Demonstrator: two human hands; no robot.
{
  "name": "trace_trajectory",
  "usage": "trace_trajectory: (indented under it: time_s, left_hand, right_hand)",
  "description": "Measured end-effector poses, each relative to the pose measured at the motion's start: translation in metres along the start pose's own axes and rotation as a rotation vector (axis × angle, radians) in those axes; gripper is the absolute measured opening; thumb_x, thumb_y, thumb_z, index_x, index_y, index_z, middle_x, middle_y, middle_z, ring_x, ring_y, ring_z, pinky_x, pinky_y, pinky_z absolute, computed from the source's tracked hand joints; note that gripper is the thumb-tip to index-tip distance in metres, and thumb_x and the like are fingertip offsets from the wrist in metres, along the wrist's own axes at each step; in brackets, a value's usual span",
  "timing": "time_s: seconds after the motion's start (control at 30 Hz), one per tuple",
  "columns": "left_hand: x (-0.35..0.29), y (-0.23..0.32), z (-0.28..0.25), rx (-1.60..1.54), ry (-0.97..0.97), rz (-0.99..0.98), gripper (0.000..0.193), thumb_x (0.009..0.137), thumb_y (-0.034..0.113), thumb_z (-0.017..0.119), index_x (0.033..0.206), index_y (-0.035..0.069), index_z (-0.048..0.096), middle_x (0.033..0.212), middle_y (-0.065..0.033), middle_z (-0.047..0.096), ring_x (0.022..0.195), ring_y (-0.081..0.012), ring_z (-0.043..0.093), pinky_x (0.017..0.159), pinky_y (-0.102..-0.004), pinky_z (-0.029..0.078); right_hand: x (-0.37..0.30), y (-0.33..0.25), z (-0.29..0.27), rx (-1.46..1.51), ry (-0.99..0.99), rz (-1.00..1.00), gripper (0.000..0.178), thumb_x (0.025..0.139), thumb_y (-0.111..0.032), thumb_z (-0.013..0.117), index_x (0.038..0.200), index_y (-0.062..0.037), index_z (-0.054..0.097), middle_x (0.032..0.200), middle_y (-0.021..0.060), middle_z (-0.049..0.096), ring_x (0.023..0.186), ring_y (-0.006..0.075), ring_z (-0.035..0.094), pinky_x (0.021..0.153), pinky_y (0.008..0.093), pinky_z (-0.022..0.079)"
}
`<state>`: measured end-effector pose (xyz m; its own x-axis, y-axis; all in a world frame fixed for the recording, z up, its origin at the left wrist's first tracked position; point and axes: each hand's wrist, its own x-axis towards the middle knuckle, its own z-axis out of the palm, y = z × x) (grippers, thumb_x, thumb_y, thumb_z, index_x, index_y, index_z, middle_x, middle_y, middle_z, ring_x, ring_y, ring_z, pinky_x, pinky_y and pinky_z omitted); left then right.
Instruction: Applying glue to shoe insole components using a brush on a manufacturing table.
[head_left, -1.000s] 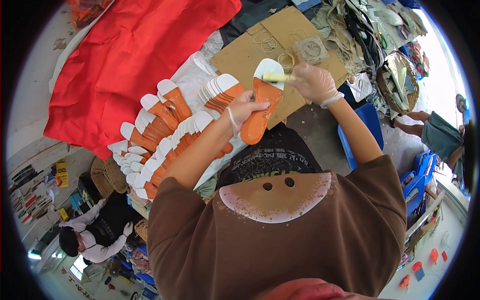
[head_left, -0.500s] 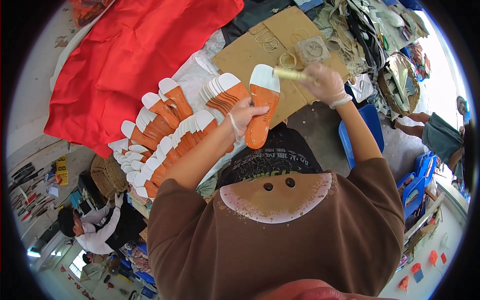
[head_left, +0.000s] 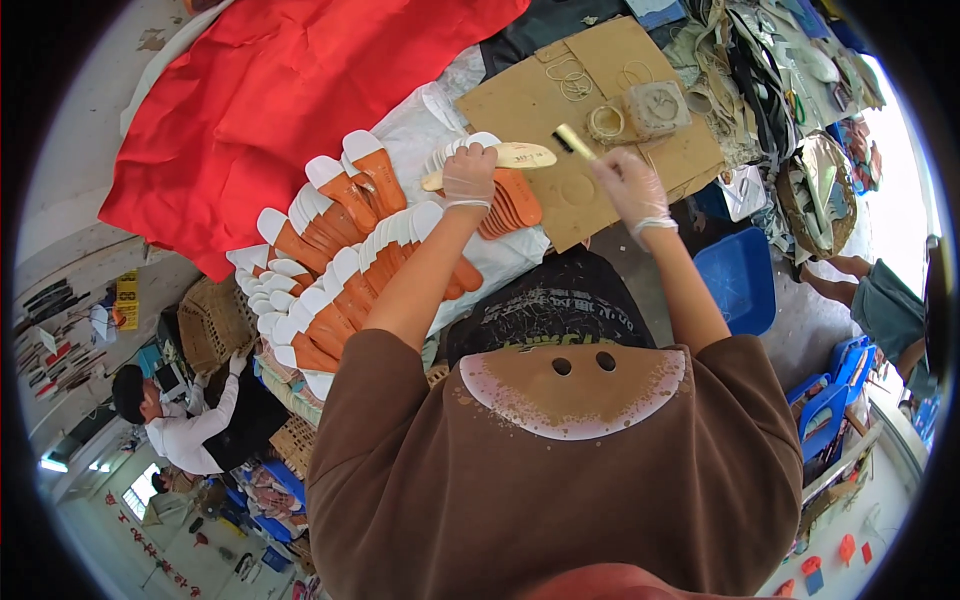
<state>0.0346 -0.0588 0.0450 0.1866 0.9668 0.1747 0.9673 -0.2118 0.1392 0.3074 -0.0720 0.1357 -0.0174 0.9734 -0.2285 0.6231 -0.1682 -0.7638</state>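
My left hand (head_left: 470, 178), in a thin see-through glove, is closed on a cream-coloured shoe insole (head_left: 527, 155) with small markings. The insole lies nearly sideways above a fanned row of orange insoles (head_left: 513, 205) with white toe ends. To the right, my gloved right hand (head_left: 630, 190) grips a brush (head_left: 575, 142) with a pale handle and dark bristles, apart from the insole. Several more rows of orange and white insoles (head_left: 345, 290) overlap on white sheeting (head_left: 420, 112) left of my left hand.
Brown cardboard (head_left: 540, 100) bears a round pot (head_left: 606, 122), a whitish block-like container (head_left: 656, 108) and rubber bands (head_left: 570, 80). Red cloth (head_left: 300, 100) covers the far left. A blue tub (head_left: 737, 280) stands at the right. A co-worker (head_left: 190, 430) is at the lower left.
My left hand has moved left and up; its insole now lies sideways with a cream side showing instead of orange and white. The brush has come away from the insole, bristles now visible.
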Motion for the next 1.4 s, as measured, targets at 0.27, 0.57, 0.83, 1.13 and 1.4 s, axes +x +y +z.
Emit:
trace_trajectory:
  time_s: [0.27, 0.57, 0.83, 1.13, 1.4]
  left_hand:
    - [0.005, -0.012, 0.009, 0.137, 0.16, 0.083, 0.007, 0.072, 0.011, 0.059, 0.078, 0.013, 0.058, 0.079, -0.0039, 0.055, 0.079, -0.0241, 0.057, 0.067, -0.0388, 0.046]
    - [0.009, -0.021, -0.028, -0.082, 0.361, 0.222, 0.014, 0.063, 0.004, 0.06, 0.074, 0.01, 0.054, 0.082, -0.0049, 0.054, 0.082, -0.0263, 0.055, 0.069, -0.0385, 0.044]
    - [0.018, -0.012, -0.103, -0.424, 0.395, 0.392, 0.031, 0.059, -0.011, 0.06, 0.086, 0.005, 0.059, 0.085, -0.0087, 0.062, 0.082, -0.03, 0.06, 0.072, -0.0401, 0.048]
    - [0.021, 0.029, -0.139, -0.669, 0.414, 0.583, 0.037, 0.058, -0.006, 0.068, 0.093, 0.004, 0.062, 0.087, -0.01, 0.061, 0.083, -0.0317, 0.061, 0.074, -0.0404, 0.049]
    - [0.02, 0.014, -0.153, -0.612, 0.39, 0.408, 0.027, 0.063, 0.005, 0.074, 0.087, 0.007, 0.064, 0.082, -0.0074, 0.066, 0.075, -0.0262, 0.065, 0.065, -0.0362, 0.051]
  right_hand:
    - [-0.004, -0.012, 0.063, -0.26, -0.174, -0.048, 0.037, 0.09, -0.045, 0.055, 0.092, -0.0078, 0.057, 0.092, 0.0179, 0.064, 0.088, 0.0382, 0.062, 0.075, 0.0483, 0.048]
    - [-0.007, 0.001, 0.036, -0.211, -0.172, -0.031, 0.036, 0.087, -0.042, 0.061, 0.084, -0.006, 0.058, 0.083, 0.0171, 0.062, 0.082, 0.0369, 0.061, 0.07, 0.0466, 0.046]
    - [-0.021, -0.025, -0.036, -0.007, -0.253, -0.105, 0.029, 0.084, -0.031, 0.068, 0.078, -0.0033, 0.06, 0.072, 0.0127, 0.055, 0.067, 0.0266, 0.054, 0.063, 0.0374, 0.042]
    - [-0.001, -0.05, -0.058, 0.1, -0.221, -0.395, 0.024, 0.083, -0.025, 0.07, 0.081, -0.003, 0.06, 0.071, 0.0112, 0.056, 0.066, 0.0253, 0.055, 0.062, 0.0359, 0.044]
    - [-0.013, -0.049, -0.08, -0.063, -0.31, -0.67, 0.018, 0.082, -0.019, 0.07, 0.08, -0.0041, 0.062, 0.072, 0.0135, 0.056, 0.068, 0.0328, 0.056, 0.061, 0.0369, 0.044]
